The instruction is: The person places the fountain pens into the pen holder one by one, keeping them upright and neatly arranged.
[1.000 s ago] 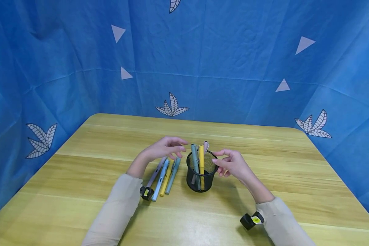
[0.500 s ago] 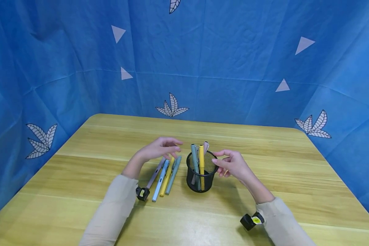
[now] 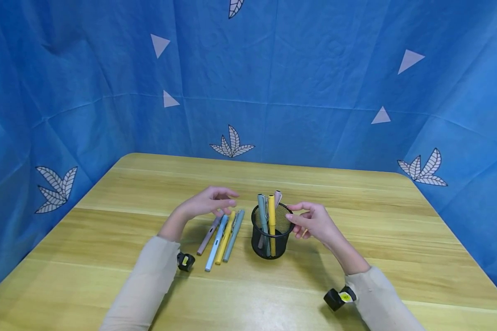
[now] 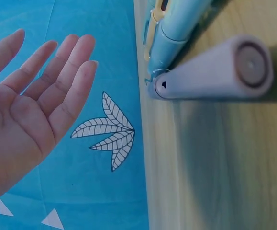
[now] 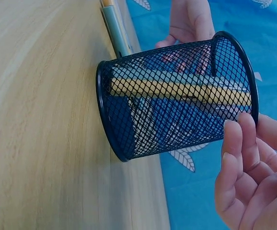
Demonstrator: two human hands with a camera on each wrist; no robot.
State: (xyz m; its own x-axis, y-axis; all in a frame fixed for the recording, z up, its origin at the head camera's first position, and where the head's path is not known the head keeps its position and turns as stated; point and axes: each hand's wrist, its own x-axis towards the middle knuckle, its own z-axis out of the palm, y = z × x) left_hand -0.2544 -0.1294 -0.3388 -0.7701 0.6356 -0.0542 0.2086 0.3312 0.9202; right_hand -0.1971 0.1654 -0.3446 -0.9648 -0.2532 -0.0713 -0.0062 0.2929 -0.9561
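My left hand hovers above the far ends of several pens lying side by side on the table. These are a purple pen, a light blue pen, a yellow pen and a teal pen. In the left wrist view its fingers are spread and hold nothing, apart from the purple pen. My right hand pinches the rim of a black mesh pen holder between thumb and fingers. Upright in the holder stand a teal pen, a yellow pen and a light purple pen.
The wooden table reaches back to a blue curtain printed with leaves and triangles. Each wrist wears a small black camera, one seen under the left sleeve and one by the right sleeve.
My left hand has drawn leftward, away from the pen holder, uncovering more of the pens on the table. The right hand and the holder have stayed in place.
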